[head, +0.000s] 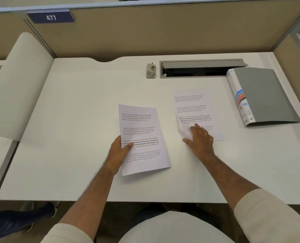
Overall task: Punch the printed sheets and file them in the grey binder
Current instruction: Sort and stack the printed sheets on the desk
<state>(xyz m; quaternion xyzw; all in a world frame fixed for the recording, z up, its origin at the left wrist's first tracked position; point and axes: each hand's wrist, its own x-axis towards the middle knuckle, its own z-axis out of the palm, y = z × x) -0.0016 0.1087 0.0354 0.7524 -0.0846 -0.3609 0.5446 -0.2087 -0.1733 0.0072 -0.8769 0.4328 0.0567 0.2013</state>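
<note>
Beige cubicle partitions wall in a white worktop (86,106), with a blue number plate at 11 o'clock on the divider. Two printed sheets lie near the middle. The left hand (119,149) pinches the left sheet (142,137) at its left edge, thumb on top of the print and fingers under, so that edge seems slightly lifted. The right hand (199,137) lies with fingers spread on the lower left corner of the right sheet (193,111), which buckles a little under it; whether it presses or is starting to gather the page I cannot tell.

Judging by this, the step in hand is collecting the two pages into one stack; no punching has begun. Next, the edges need squaring together before being carried to the hole punch (151,71), standing at 12 o'clock, well apart from both sheets. The grey binder (264,95) lies closed at 2 o'clock and will need opening.

An open cable tray (201,69) sits just beside the punch, a slot where a loose page could slip. Nothing stands between the hands and the punch.
</note>
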